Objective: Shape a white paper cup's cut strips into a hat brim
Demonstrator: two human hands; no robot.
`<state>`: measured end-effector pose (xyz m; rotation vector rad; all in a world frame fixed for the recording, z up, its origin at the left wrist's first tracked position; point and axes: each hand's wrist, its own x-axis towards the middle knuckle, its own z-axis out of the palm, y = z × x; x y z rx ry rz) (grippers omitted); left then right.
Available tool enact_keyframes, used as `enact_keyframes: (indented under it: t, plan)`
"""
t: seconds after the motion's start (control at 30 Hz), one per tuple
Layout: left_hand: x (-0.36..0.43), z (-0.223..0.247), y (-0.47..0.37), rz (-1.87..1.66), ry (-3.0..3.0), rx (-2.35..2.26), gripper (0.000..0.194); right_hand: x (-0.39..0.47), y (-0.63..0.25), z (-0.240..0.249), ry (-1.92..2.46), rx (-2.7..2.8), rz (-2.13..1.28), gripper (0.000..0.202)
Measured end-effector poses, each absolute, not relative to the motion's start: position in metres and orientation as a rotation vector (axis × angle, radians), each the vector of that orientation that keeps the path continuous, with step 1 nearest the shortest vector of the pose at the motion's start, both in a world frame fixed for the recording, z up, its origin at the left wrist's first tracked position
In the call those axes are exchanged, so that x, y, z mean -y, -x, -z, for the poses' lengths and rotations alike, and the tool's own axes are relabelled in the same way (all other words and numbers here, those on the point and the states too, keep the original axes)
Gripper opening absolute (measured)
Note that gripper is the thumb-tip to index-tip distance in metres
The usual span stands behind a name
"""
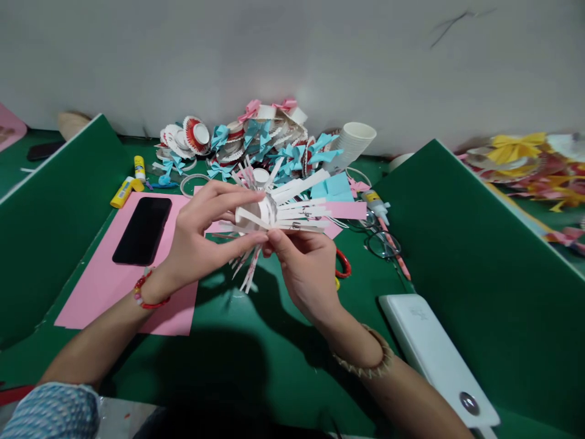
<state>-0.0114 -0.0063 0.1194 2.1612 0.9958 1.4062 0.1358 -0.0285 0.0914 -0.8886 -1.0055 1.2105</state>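
A white paper cup (pixel 249 214), its wall cut into many strips that fan outward, is held above the middle of the green table. My left hand (pixel 201 228) grips it from the left, fingers over the top and thumb below. From the right, my right hand (pixel 306 265) pinches one of the strips between thumb and forefinger, close to the cup's base. Some strips carry dark printed marks. The lower fingers of my right hand are partly hidden behind the thumb.
Pink paper (pixel 98 286) lies at left under a black phone (pixel 142 230). Glue sticks (pixel 122 192), stacked paper cups (pixel 354 143) and finished cup crafts with blue bows (pixel 258 137) stand behind. Eyeglasses (pixel 382 244) and a white power bank (pixel 434 356) lie right; green partitions (pixel 479 244) flank the table.
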Motion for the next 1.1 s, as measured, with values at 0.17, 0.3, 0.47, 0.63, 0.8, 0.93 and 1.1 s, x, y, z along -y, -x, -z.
enact_keyframes:
  t: [0.17,0.3,0.47,0.63,0.8,0.93,1.1]
  plan:
    - [0.008,-0.121,0.009,-1.34,-2.038,-0.986,0.036,0.031,-0.137,-0.102,0.905,1.139,-1.057,0.003]
    - [0.009,-0.12,0.008,-1.323,-1.931,-1.02,0.036,0.031,-0.138,-0.105,0.933,1.178,-0.99,0.003]
    - [0.01,-0.121,0.007,-1.28,-1.872,-1.01,0.034,0.027,-0.141,-0.102,0.958,1.216,-0.932,0.004]
    - [0.011,-0.124,0.005,-1.261,-1.809,-1.028,0.03,0.025,-0.146,-0.1,0.983,1.303,-0.789,0.004]
    - [0.012,-0.123,0.005,-1.242,-1.784,-1.01,0.032,0.023,-0.149,-0.099,0.98,1.43,-0.684,0.002]
    - [0.012,-0.123,0.005,-1.23,-1.736,-1.019,0.03,0.021,-0.15,-0.1,0.986,1.455,-0.719,0.004]
    - [0.01,-0.121,0.003,-1.221,-1.534,-0.951,0.031,0.021,-0.148,-0.099,0.97,1.44,-0.728,0.004]
